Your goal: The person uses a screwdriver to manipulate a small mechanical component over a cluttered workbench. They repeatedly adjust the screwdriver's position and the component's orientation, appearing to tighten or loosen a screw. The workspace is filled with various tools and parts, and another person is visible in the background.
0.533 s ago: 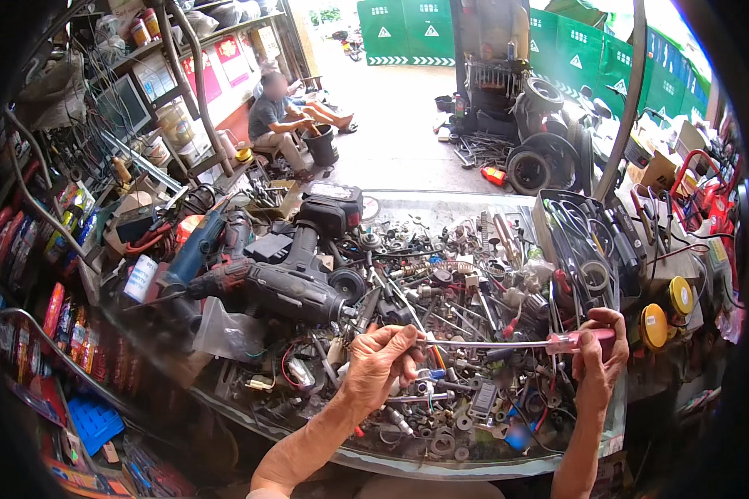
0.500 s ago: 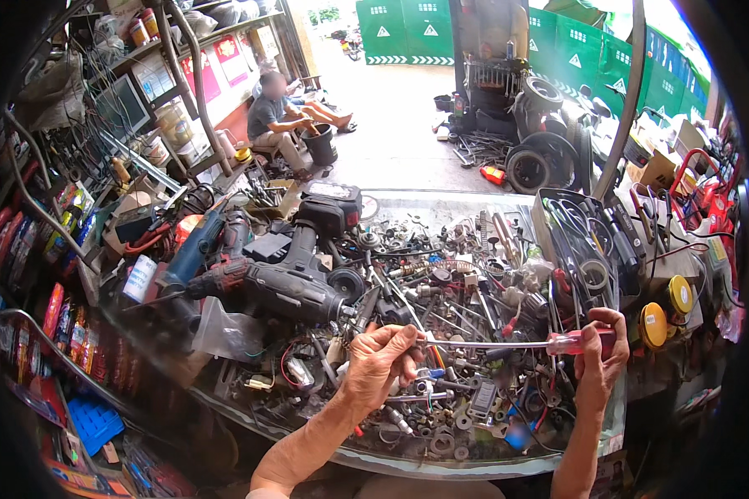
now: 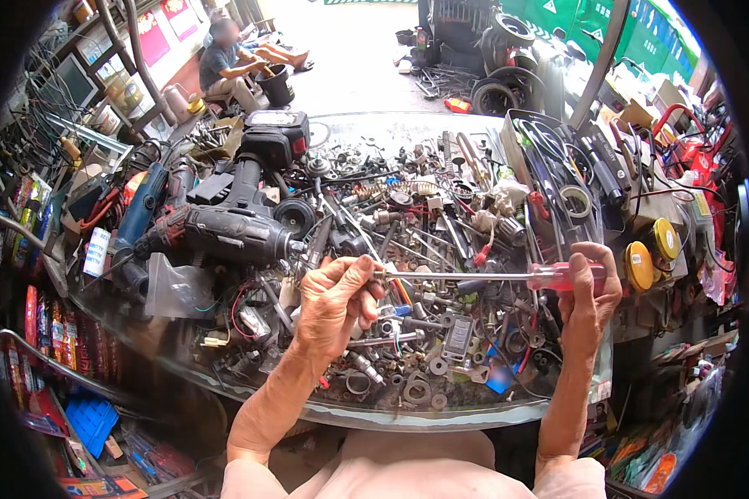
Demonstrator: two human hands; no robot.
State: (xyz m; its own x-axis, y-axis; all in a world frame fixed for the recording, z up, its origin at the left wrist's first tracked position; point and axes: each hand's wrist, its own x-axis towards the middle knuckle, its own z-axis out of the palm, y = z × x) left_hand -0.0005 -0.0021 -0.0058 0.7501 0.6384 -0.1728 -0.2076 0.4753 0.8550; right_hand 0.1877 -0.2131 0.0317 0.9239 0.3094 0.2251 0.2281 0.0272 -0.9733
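A long screwdriver [image 3: 462, 275] with a clear red handle lies level in the air above a glass-topped bench strewn with metal parts. My right hand [image 3: 589, 293] is closed round its handle at the right. At the other end, my left hand [image 3: 329, 303] pinches the tip between thumb and fingers. Whether a small part is also in that pinch, I cannot tell. Below the shaft lie loose bolts, washers [image 3: 417, 391], a grey rectangular metal piece [image 3: 458, 338] and bits of wire. A cordless drill [image 3: 237, 233] rests left of my left hand.
A blue grinder-like tool [image 3: 144, 204] and a white can [image 3: 97, 252] are at the left. On the right stands a tray of cables and tools [image 3: 508, 137], with yellow round lids [image 3: 638, 266] beyond it. A seated person [image 3: 222, 66] is in the background by a black bucket [image 3: 275, 86].
The view has tilted downward, so the bench appears higher and my shirt shows at the bottom. Both hands keep their hold on the screwdriver.
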